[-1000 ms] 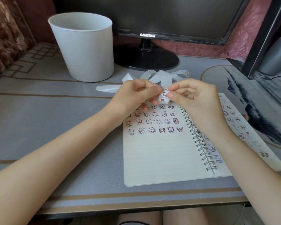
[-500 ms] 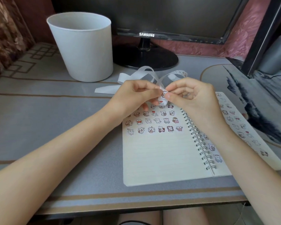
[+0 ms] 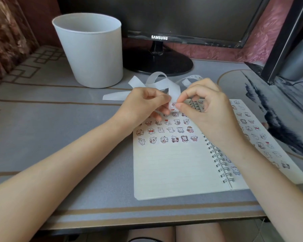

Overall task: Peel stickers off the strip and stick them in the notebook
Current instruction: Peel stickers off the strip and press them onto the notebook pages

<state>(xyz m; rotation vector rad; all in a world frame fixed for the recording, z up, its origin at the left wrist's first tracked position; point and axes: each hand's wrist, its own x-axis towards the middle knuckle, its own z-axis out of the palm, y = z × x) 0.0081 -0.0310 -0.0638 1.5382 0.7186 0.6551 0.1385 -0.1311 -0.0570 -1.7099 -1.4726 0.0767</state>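
Strip [image 3: 173,95] end pinched between left fingers [image 3: 165,100]; right fingers [image 3: 179,107]

Grey desk [image 3: 42,119] with tan line borders, in daylight; a white bin [image 3: 93,55] stands back-left beside a black Samsung monitor [image 3: 182,18] on a round base. Pink textured wall covering [image 3: 262,37] behind, brown patterned fabric [image 3: 5,32] at left. At right, an ink-landscape mat [image 3: 278,109], a slanted black frame [image 3: 285,37] and a grey cylinder [image 3: 297,62].
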